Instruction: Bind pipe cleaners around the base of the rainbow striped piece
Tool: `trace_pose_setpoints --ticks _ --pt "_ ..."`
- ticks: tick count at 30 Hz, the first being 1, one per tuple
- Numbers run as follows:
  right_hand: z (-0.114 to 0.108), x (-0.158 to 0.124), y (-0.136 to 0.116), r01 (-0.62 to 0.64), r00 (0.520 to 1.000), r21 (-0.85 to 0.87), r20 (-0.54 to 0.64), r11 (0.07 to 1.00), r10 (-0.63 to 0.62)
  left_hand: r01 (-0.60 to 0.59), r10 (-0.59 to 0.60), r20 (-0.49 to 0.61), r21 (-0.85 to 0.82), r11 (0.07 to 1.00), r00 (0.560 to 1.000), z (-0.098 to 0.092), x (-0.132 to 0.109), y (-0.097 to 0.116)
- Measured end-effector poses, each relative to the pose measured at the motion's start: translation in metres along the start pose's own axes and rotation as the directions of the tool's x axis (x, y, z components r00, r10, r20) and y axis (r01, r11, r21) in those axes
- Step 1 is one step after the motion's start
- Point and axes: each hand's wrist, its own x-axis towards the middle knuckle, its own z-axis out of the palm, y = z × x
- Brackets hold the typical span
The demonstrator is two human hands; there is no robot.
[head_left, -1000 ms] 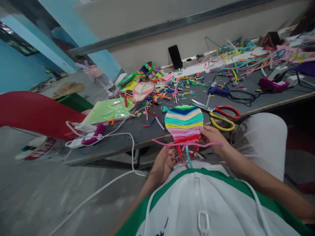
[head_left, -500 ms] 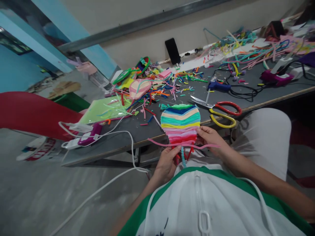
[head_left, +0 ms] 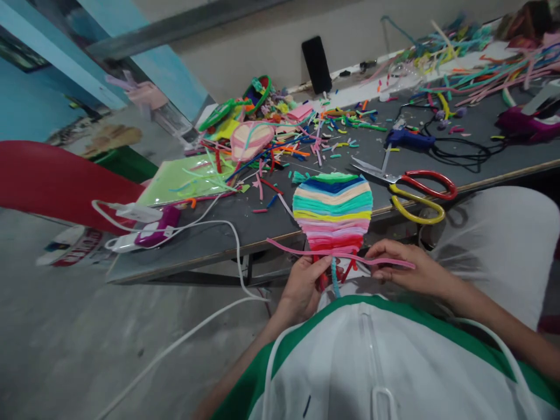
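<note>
A balloon-shaped panel of striped, coloured pipe cleaners is tilted up in front of me, its upper part over the table edge. My left hand pinches its narrow red lower end, with the thumb on a long pink pipe cleaner that lies across the panel. Below the panel hang a short teal twisted strip and red ends. My right hand has its thumb and forefinger around the right part of the pink pipe cleaner; its other fingers are partly hidden.
Red-and-yellow-handled scissors lie open by the table edge, near a blue glue gun with a black cord. Pipe cleaner scraps litter the table. A phone leans on the wall. White cable hangs from a purple power strip.
My right hand has left the panel's right edge and come down to the pink pipe cleaner. My left hand keeps its hold. The view has shifted slightly.
</note>
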Motion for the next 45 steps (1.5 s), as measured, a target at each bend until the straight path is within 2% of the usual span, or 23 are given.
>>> trace_pose_setpoints --ticks 4,9,19,25,29,33,38,45 --pt "0.012 0.007 -0.003 0.047 0.99 -0.004 -0.129 0.999 -0.048 0.045 -0.045 -0.019 -0.004 0.999 0.999 -0.001 0.001 0.001" --pt "0.014 0.014 -0.002 0.102 0.964 0.063 -0.255 0.993 -0.082 0.079 -0.079 -0.02 -0.018 0.997 0.997 -0.004 0.003 0.0" --pt "0.011 0.015 0.001 0.155 0.948 0.118 -0.297 0.981 -0.114 0.025 -0.022 -0.066 0.056 0.998 0.998 0.004 0.004 -0.001" --pt "0.014 0.012 0.006 0.108 0.947 0.199 -0.319 0.974 -0.04 0.032 -0.025 -0.084 0.081 0.996 0.996 0.004 0.003 -0.003" --pt "0.018 0.008 0.014 0.039 0.958 0.34 -0.279 0.94 0.061 0.033 -0.029 -0.063 0.063 0.998 0.998 0.003 0.004 -0.005" --pt "0.023 0.008 0.021 -0.04 0.984 0.507 -0.132 0.861 0.124 0.03 -0.029 -0.046 0.03 0.999 0.999 0.005 0.005 -0.006" --pt "0.033 0.017 0.023 -0.145 0.987 0.539 0.015 0.829 0.163 0.019 -0.018 -0.015 0.023 1.0 1.0 0.008 0.004 -0.005" --pt "0.043 0.023 0.021 -0.144 0.976 0.627 -0.039 0.766 0.216 -0.008 0.008 0.001 0.017 1.0 1.0 0.011 0.005 -0.005"
